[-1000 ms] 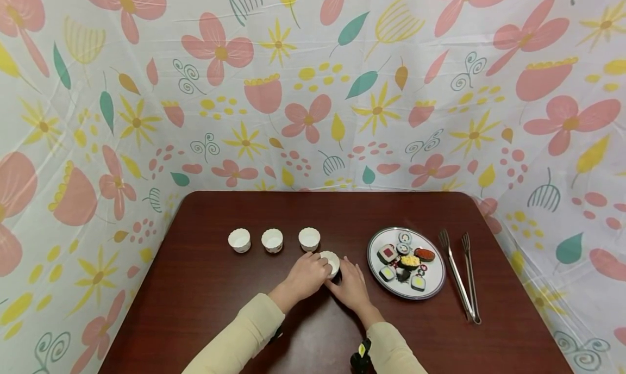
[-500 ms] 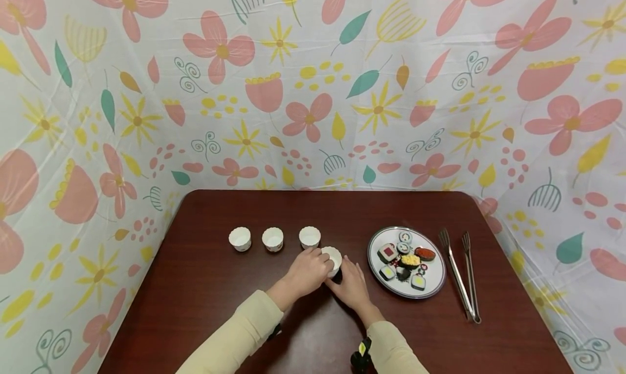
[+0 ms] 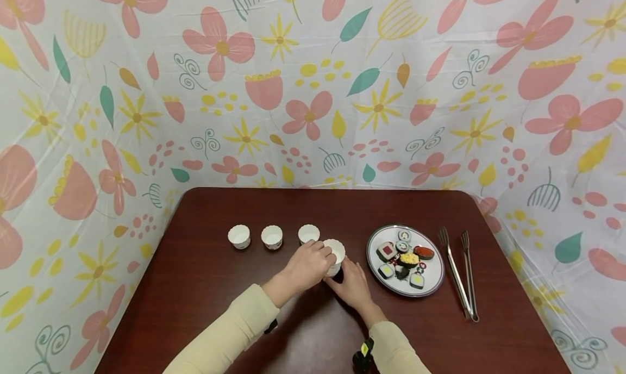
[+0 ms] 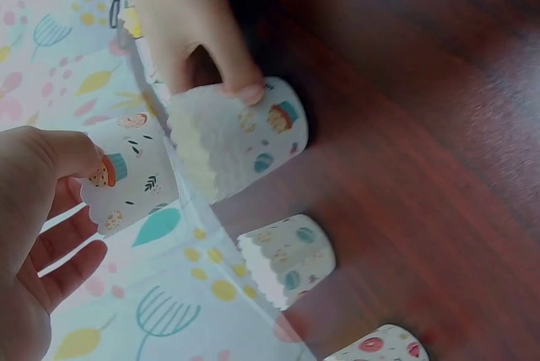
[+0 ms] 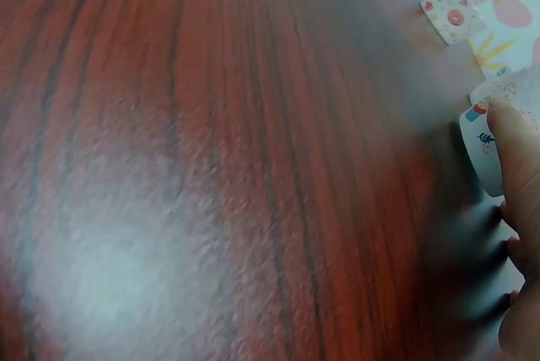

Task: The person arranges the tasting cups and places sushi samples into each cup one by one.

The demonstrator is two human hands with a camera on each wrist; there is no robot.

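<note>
In the head view my left hand [image 3: 307, 265] pinches the wall of a white scalloped paper baking cup [image 3: 336, 248] and holds it just above a second one. The left wrist view shows this raised baking cup [image 4: 139, 177] with printed cupcakes, apart from the lower baking cup [image 4: 249, 142]. My right hand [image 3: 353, 287] grips that lower one near the table; its thumb lies on the printed wall in the right wrist view. Three more baking cups stand upright in a row behind: a left one [image 3: 239, 236], a middle one [image 3: 271, 237] and a right one [image 3: 308, 233].
To the right is a round white plate [image 3: 376, 279] with a dark rim, bearing several pieces of sushi [image 3: 408, 260]. Beyond it lie metal tongs [image 3: 458, 279] with fork-like ends. A floral cloth [image 3: 313, 91] hangs behind the brown table [image 3: 220, 309].
My left hand has drawn the upper baking cup upward, off the one beneath it. The right hand keeps its place around the lower cup.
</note>
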